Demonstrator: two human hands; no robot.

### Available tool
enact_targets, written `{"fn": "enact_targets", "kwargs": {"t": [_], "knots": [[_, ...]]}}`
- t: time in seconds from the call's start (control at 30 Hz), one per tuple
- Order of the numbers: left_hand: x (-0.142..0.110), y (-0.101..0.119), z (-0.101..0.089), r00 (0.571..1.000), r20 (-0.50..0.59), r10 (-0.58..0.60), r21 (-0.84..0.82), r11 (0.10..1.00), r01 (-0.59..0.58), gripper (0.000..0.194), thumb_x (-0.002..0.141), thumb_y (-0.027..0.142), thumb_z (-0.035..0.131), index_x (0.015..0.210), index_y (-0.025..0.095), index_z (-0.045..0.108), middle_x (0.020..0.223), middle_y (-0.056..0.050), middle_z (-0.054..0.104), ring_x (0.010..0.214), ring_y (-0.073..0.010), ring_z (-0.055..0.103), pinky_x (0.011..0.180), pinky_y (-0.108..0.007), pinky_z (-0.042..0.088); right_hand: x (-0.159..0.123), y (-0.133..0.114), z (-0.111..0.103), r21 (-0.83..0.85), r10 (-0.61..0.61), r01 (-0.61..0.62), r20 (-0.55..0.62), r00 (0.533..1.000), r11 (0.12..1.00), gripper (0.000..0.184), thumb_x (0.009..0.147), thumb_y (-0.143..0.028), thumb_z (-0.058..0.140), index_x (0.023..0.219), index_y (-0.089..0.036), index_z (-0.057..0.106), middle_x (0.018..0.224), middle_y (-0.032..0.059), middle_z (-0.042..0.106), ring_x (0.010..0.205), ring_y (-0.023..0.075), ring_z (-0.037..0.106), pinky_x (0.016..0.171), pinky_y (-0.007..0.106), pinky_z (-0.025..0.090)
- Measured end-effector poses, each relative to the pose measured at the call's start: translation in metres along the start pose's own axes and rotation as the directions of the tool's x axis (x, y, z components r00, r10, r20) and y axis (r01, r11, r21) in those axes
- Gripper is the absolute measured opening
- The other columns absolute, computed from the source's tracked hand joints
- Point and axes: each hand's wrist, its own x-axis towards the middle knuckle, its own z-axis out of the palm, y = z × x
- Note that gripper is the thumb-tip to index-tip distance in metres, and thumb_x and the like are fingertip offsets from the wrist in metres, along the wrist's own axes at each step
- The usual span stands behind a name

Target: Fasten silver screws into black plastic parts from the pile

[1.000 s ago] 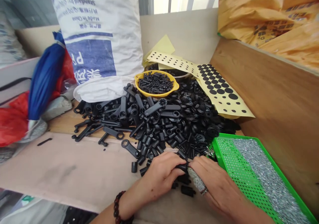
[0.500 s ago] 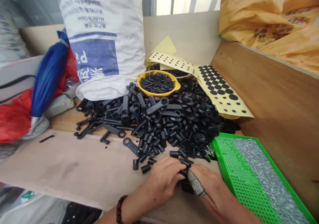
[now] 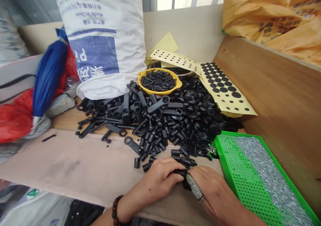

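My left hand (image 3: pixel 162 179) is closed, thumb and fingers pinching a short black plastic sleeve (image 3: pixel 181 172) just above the table. My right hand (image 3: pixel 213 189) is closed against the sleeve's right end, its fingertips mostly hidden; one finger is wrapped in grey patterned tape (image 3: pixel 195 187). Below the sleeve, another black piece (image 3: pixel 186 185) shows partly between the hands. Several loose black sleeves (image 3: pixel 176 152) lie just beyond my fingers, in front of a heap of black crank handles (image 3: pixel 155 107) and other small black parts.
A yellow bowl (image 3: pixel 178 85) of black screw-like pieces stands behind the heap. To the right lies a green perforated tray (image 3: pixel 240 179) with small metal pieces. Yellow sticker sheets (image 3: pixel 225 100) with black dots rest behind. A white sack (image 3: pixel 130 35) and blue umbrella (image 3: pixel 47 78) stand left.
Both hands stay together at the same spot, shifting only slightly; my left fingers now reach further over the sleeve. The whole view has tilted a little.
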Motion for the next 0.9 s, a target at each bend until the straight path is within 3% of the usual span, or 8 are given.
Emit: {"fn": "enact_targets", "kwargs": {"t": [0.1,0.17,0.33,0.5,0.67,0.9], "knots": [[-0.007,-0.004,-0.010,0.999,-0.044,-0.018,0.034,0.999,0.019,0.016,0.085,0.014,0.054,0.095,0.014,0.067,0.086,-0.007,0.069,0.081,-0.0174,0.063,0.074,-0.026,0.051,0.001,0.005,-0.010,-0.040,-0.022,0.019,-0.072,0.997,0.999,0.042,0.070,-0.007,0.036,0.109,-0.013,0.050,0.090,0.0106,0.069,0.077,0.0223,0.064,0.067,0.033,0.051],[-0.015,-0.006,-0.016,0.998,-0.048,-0.034,0.083,0.996,0.037,0.016,0.086,0.015,0.052,0.095,0.014,0.065,0.088,-0.007,0.067,0.084,-0.0176,0.062,0.075,-0.026,0.051,-0.001,0.014,-0.017,-0.101,-0.019,0.008,-0.104,0.994,0.995,0.045,0.070,-0.007,0.037,0.113,-0.014,0.048,0.096,0.0104,0.069,0.082,0.0227,0.065,0.070,0.034,0.051],[-0.037,-0.017,-0.014,1.000,-0.014,-0.002,0.286,0.958,0.006,0.019,0.089,0.013,0.045,0.098,0.015,0.061,0.090,-0.007,0.065,0.083,-0.0176,0.061,0.074,-0.027,0.052,-0.014,0.042,-0.017,-0.264,0.086,-0.097,-0.053,0.995,0.960,0.048,0.059,-0.004,0.037,0.101,-0.018,0.055,0.090,0.0090,0.068,0.080,0.0244,0.063,0.068,0.036,0.051],[-0.049,-0.027,-0.005,0.996,-0.032,0.081,0.490,0.870,-0.055,0.018,0.087,0.010,0.043,0.094,0.016,0.059,0.086,-0.007,0.065,0.079,-0.0188,0.061,0.072,-0.029,0.053,-0.020,0.052,-0.007,-0.352,0.111,-0.103,0.002,0.994,0.930,0.036,0.057,-0.004,0.039,0.084,-0.020,0.057,0.087,0.0103,0.063,0.079,0.0260,0.059,0.064,0.037,0.048],[-0.052,-0.030,-0.008,0.990,-0.035,0.134,0.521,0.848,-0.096,0.020,0.088,0.009,0.041,0.092,0.017,0.059,0.085,-0.007,0.064,0.077,-0.0180,0.060,0.070,-0.029,0.053,-0.010,0.051,-0.006,-0.392,0.128,-0.087,0.078,0.989,0.916,0.034,0.057,-0.002,0.041,0.083,-0.019,0.055,0.083,0.0096,0.060,0.077,0.0249,0.056,0.066,0.036,0.047],[-0.055,-0.024,-0.030,0.984,-0.121,0.133,0.523,0.851,-0.051,0.018,0.090,0.014,0.042,0.099,0.015,0.058,0.093,-0.010,0.064,0.083,-0.0189,0.058,0.072,-0.030,0.053,-0.002,0.060,0.003,-0.539,0.051,0.015,0.107,0.993,0.842,0.044,0.058,0.003,0.043,0.095,-0.015,0.058,0.081,0.0102,0.061,0.070,0.0253,0.058,0.058,0.035,0.043]]}}
